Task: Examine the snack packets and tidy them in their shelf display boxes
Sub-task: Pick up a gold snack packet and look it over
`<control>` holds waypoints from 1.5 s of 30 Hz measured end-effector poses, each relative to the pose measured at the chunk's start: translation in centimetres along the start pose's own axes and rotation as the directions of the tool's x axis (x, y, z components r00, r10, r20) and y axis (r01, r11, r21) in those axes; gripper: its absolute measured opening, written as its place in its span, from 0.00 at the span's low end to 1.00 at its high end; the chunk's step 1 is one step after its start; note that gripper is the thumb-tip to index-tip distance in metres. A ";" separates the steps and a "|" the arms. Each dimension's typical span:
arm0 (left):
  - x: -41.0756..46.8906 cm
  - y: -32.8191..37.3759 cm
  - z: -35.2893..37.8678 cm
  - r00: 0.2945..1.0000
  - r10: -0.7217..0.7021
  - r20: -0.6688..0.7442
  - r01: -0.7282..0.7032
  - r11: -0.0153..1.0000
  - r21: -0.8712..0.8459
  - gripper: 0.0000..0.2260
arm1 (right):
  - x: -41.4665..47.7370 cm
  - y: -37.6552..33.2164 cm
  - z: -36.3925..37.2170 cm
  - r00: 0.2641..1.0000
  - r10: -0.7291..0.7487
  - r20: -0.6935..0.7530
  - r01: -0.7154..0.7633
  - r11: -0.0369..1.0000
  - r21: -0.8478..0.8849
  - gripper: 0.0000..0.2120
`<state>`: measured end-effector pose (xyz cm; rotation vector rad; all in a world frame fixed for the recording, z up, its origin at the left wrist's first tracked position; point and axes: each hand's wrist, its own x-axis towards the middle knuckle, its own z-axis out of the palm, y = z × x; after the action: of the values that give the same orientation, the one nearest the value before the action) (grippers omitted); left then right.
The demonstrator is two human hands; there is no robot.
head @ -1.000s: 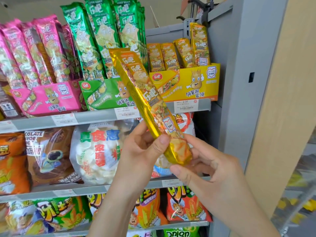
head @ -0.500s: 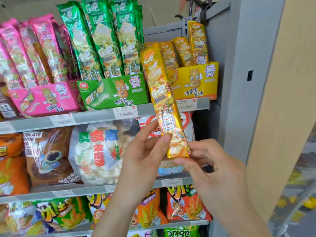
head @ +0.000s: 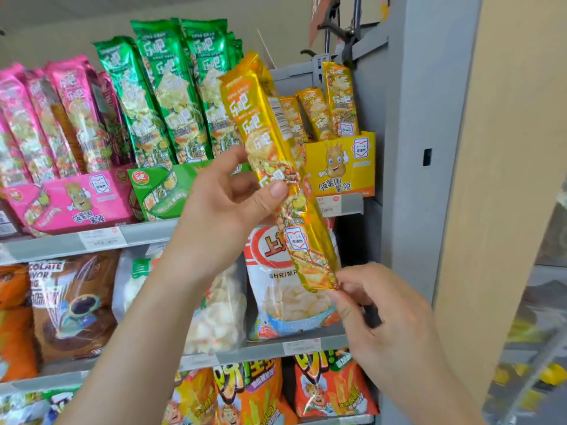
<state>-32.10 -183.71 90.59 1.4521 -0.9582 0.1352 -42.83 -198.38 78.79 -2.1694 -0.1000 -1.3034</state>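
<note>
A long yellow snack packet point(head: 260, 130) stands nearly upright in front of the top shelf. My left hand point(head: 224, 210) grips its middle, thumb across the front. My right hand point(head: 377, 314) pinches its bottom corner. Behind it the yellow display box point(head: 340, 167) holds three more yellow packets point(head: 337, 102), standing upright. To the left stand a green display box point(head: 159, 188) with green packets point(head: 165, 96) and a pink display box point(head: 70, 200) with pink packets point(head: 55, 118).
The grey top shelf edge point(head: 92, 240) carries price tags. Below it sit a shrimp chip bag point(head: 285, 302), a white cracker bag point(head: 214, 314) and a brown chocolate bag point(head: 70, 308). A grey upright point(head: 423, 148) and a beige wall point(head: 506, 179) close off the right side.
The yellow packet has swung from a tilt to nearly upright and risen toward its box. My left hand slid up to its middle; my right hand moved to its bottom corner.
</note>
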 end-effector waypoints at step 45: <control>17.1 1.2 3.6 0.954 -0.296 -0.051 0.165 0.377 0.911 0.24 | 16.8 -1.1 1.2 0.947 0.046 0.318 0.156 0.800 -0.580 0.24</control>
<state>-23.60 -194.51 101.51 2.6624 -0.7556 0.4208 -33.62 -200.73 92.75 -2.9362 0.1494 -1.0947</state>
